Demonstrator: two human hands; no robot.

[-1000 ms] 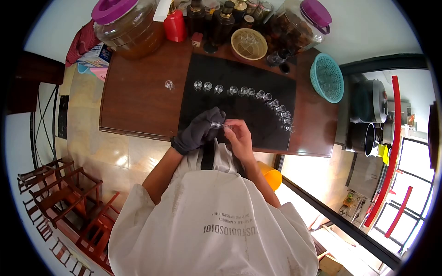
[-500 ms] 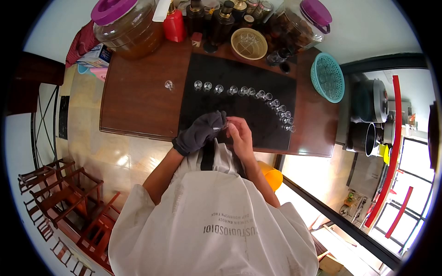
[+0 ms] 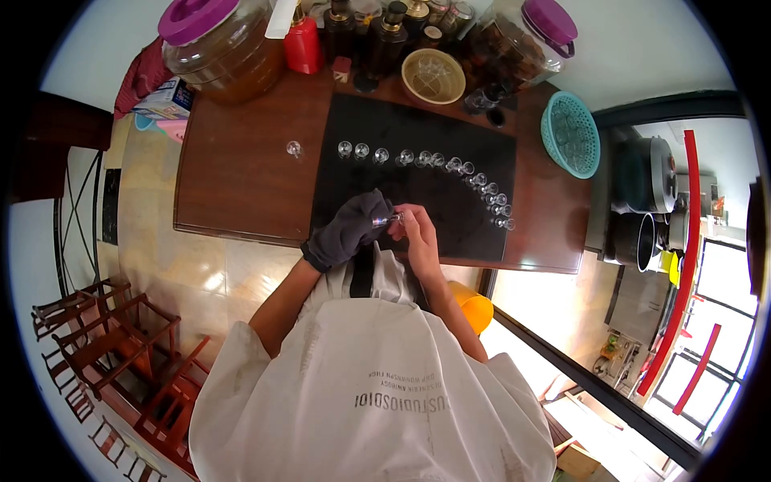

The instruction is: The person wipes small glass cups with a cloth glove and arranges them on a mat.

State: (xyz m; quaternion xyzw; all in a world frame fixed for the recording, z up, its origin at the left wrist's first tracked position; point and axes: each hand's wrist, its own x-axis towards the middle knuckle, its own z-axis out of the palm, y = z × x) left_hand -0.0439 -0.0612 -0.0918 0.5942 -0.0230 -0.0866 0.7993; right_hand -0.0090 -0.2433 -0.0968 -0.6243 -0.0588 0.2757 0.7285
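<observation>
My left hand (image 3: 347,230), in a dark grey glove or cloth, is closed on one end of a small clear glass (image 3: 389,219). The fingers of my right hand (image 3: 418,237) pinch the glass's other end. Both hands are over the near edge of a black mat (image 3: 377,120). Beyond them, several small stemmed glasses (image 3: 381,155) stand in a curved row on the mat, bending toward me at the right. A single similar glass (image 3: 294,149) is on the brown wood to the left of the mat.
A tan basket (image 3: 434,76) with glassware sits at the back, beside dark bottles (image 3: 386,38) and a red bottle (image 3: 303,46). Large jars (image 3: 229,60) stand at the back corners. A turquoise basket (image 3: 570,135) of glasses is at the right edge. An orange bin (image 3: 471,308) is below the table.
The glass has turned between my hands and shows more plainly now. My gloved left hand and my right fingers have shifted slightly around it. The glasses on the table have not moved.
</observation>
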